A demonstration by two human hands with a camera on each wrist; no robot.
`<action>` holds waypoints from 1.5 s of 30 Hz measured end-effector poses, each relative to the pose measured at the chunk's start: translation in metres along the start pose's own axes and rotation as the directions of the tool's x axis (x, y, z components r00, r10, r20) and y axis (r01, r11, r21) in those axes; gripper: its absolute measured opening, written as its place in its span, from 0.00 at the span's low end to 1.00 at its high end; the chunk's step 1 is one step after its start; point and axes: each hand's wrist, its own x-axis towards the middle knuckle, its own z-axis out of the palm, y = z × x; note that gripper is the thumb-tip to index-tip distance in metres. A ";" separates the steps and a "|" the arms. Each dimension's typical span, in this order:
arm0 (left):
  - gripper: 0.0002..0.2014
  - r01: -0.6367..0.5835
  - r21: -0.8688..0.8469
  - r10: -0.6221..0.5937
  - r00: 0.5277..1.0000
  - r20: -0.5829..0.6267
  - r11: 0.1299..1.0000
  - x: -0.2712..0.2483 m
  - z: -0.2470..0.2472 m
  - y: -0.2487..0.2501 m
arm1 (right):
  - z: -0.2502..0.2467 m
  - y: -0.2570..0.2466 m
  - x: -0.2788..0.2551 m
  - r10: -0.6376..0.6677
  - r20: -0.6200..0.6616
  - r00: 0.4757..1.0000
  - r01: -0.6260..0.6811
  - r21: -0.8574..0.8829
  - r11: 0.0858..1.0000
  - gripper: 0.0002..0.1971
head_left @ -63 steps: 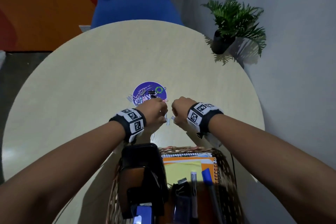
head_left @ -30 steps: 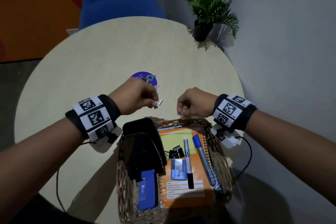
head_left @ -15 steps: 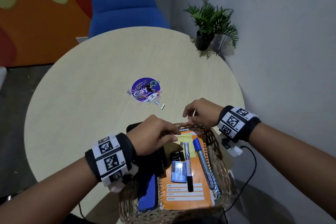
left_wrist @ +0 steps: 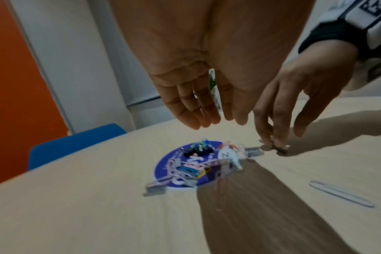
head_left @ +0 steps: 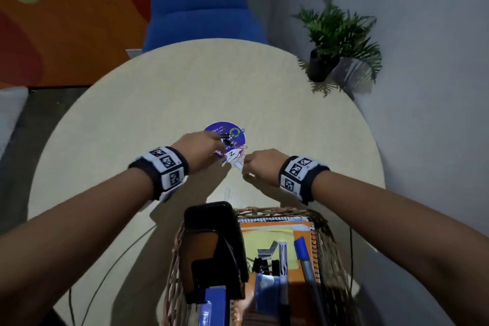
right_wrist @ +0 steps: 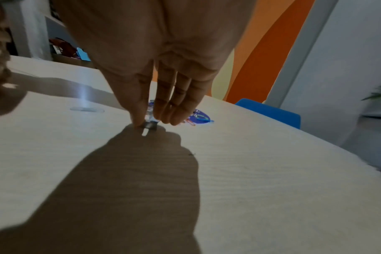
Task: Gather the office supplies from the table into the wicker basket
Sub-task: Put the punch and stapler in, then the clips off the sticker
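Observation:
A purple round sticker (head_left: 225, 130) in the middle of the table carries a heap of paper clips, binder clips and staple strips (left_wrist: 198, 165). My left hand (left_wrist: 215, 122) hangs just above this heap with its fingers straight and holds nothing. To the right of the heap, my right hand (right_wrist: 147, 122) reaches down to the tabletop and pinches a small silver staple strip (right_wrist: 150, 126) between thumb and fingers. The wicker basket (head_left: 264, 210) stands at the near table edge, below both wrists.
In the basket lie an orange notebook (head_left: 304, 227), a yellow note pad, markers (head_left: 304, 254), black binder clips (head_left: 262, 264), staple strips and a black stapler-like device (head_left: 211, 241). A lone silver paper clip (head_left: 227, 193) lies between heap and basket. A potted plant (head_left: 333, 42) stands far right, a blue chair (head_left: 201, 8) behind.
Both hands have gone from the basket's far rim back out to the heap. The left hand, then curled over the basket, is now straight and empty; the right hand pinches a strip.

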 end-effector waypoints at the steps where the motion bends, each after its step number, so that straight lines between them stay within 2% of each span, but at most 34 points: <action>1: 0.15 -0.022 -0.001 0.022 1.000 0.022 1.000 0.010 0.007 0.006 | 0.004 0.000 0.006 -0.017 0.005 1.000 0.017 -0.023 1.000 0.12; 3: 0.16 -0.050 -0.030 0.051 0.998 0.041 0.998 0.025 0.023 0.018 | 0.013 0.000 0.014 -0.026 -0.009 1.000 0.025 -0.041 0.999 0.11; 9: 0.13 -0.049 -0.118 0.045 0.998 -0.035 0.992 0.043 0.052 0.023 | 0.024 0.011 0.017 0.027 0.002 1.000 -0.027 -0.022 0.999 0.07; 12: 0.11 -0.049 -0.139 0.041 0.997 -0.058 0.989 0.045 0.054 0.020 | 0.023 0.021 0.009 0.135 0.027 0.990 -0.137 0.078 0.987 0.05; 14: 0.10 -0.035 -0.137 0.031 0.999 -0.032 0.990 0.046 0.054 0.020 | 0.022 0.029 0.001 0.195 0.016 0.981 -0.195 0.178 0.965 0.04; 17: 0.10 -0.033 -0.116 0.030 0.999 -0.026 0.993 0.051 0.053 0.020 | 0.010 0.039 -0.014 0.211 -0.007 0.977 -0.202 0.260 0.944 0.03; 22: 0.12 -0.053 -0.104 0.048 0.998 -0.046 0.993 0.050 0.043 0.028 | -0.014 0.041 -0.047 0.237 -0.065 0.969 -0.201 0.348 0.916 0.09; 26: 0.09 -0.068 -0.265 0.042 0.994 -0.101 0.962 0.026 0.009 0.029 | -0.021 0.025 -0.076 0.239 -0.127 0.963 -0.152 0.475 0.867 0.07; 28: 0.07 -0.091 -0.290 0.053 0.989 -0.135 0.953 0.005 -0.012 0.031 | -0.022 0.011 -0.090 0.221 -0.163 0.962 -0.107 0.518 0.848 0.07; 32: 0.06 -0.179 -0.319 0.103 0.965 -0.241 0.931 -0.047 -0.037 0.047 | -0.017 -0.018 -0.114 0.140 -0.131 0.981 -0.046 0.549 0.835 0.09; 36: 0.09 -0.179 -0.265 0.139 0.977 -0.163 0.947 -0.084 -0.028 0.079 | -0.008 -0.030 -0.127 0.096 -0.025 0.995 -0.071 0.500 0.863 0.12; 40: 0.13 -0.198 -0.119 0.193 0.980 -0.053 0.973 -0.104 -0.009 0.112 | -0.013 -0.022 -0.129 0.159 -0.032 0.987 -0.127 0.454 0.882 0.14; 43: 0.12 -0.264 -0.127 0.254 0.963 -0.092 0.956 -0.116 0.004 0.127 | -0.021 -0.013 -0.120 0.199 -0.060 0.978 -0.152 0.445 0.882 0.14; 45: 0.14 -0.274 -0.162 0.252 0.957 -0.145 0.948 -0.124 0.010 0.128 | -0.024 -0.008 -0.111 0.215 -0.066 0.974 -0.167 0.426 0.889 0.14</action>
